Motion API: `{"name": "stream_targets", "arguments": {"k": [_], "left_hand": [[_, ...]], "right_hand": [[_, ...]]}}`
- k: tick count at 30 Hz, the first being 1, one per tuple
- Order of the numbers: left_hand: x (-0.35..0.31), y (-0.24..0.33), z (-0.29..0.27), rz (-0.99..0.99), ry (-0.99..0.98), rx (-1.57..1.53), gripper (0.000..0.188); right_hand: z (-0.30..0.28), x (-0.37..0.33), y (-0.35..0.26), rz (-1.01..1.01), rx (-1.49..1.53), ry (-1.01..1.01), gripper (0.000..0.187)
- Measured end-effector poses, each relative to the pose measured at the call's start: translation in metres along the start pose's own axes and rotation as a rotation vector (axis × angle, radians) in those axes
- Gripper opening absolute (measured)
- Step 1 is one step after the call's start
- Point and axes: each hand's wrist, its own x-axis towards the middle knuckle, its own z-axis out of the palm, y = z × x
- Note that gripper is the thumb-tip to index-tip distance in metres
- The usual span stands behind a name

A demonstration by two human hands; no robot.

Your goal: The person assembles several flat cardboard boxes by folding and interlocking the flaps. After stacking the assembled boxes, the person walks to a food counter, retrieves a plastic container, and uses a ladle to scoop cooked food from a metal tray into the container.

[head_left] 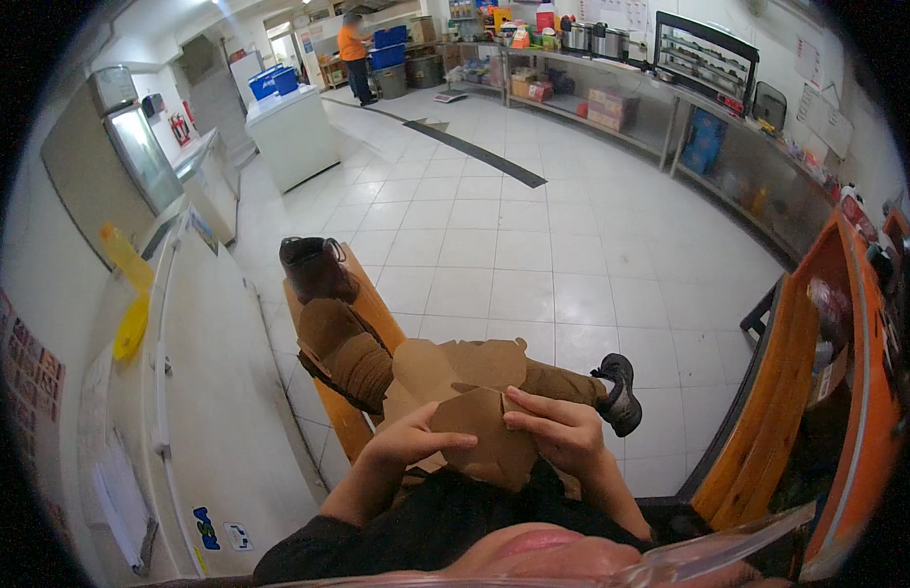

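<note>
A brown cardboard takeaway box (483, 443), partly folded, rests in my lap with several flaps standing up. My left hand (421, 438) grips its left side, the thumb lying across the cardboard and the fingers partly hidden. At the right side my right hand (563, 428) closes on the edge of a flap, fingertips bent over it. Beyond my hands a wide brown cardboard flap (453, 369) spreads over my legs. Whether it belongs to the same box or to another piece, I cannot tell.
I sit on a wooden bench (372, 294), one boot on it. A white chest freezer (220, 372) stands close on my left, an orange-sided unit (847, 392) on my right. Steel shelving (592, 93) lines the far right. A person in orange (354, 54) stands far off.
</note>
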Motion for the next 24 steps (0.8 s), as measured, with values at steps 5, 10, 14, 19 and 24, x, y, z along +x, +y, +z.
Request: {"name": "stream_targets", "arguments": {"k": [5, 10, 14, 19, 24], "left_hand": [[-0.003, 0.0, 0.002, -0.018, -0.104, -0.025, 0.047], [-0.013, -0.002, -0.003, 0.187, -0.026, 0.003, 0.047], [-0.017, 0.006, -0.03, 0.323, -0.432, 0.321, 0.04], [-0.022, 0.018, -0.02, 0.456, -0.651, 0.52, 0.029], [-0.045, 0.021, -0.038, 0.48, -0.332, 0.431, 0.026]], "right_hand": [[0.006, -0.008, 0.001, -0.079, 0.033, 0.066, 0.013], [-0.008, 0.007, -0.017, -0.083, 0.024, -0.208, 0.03], [0.005, -0.005, -0.025, 0.438, 0.616, -0.219, 0.042], [0.023, 0.01, -0.016, 0.576, 0.416, -0.428, 0.042], [0.017, 0.035, -0.009, 0.325, 0.695, -0.385, 0.056]]}}
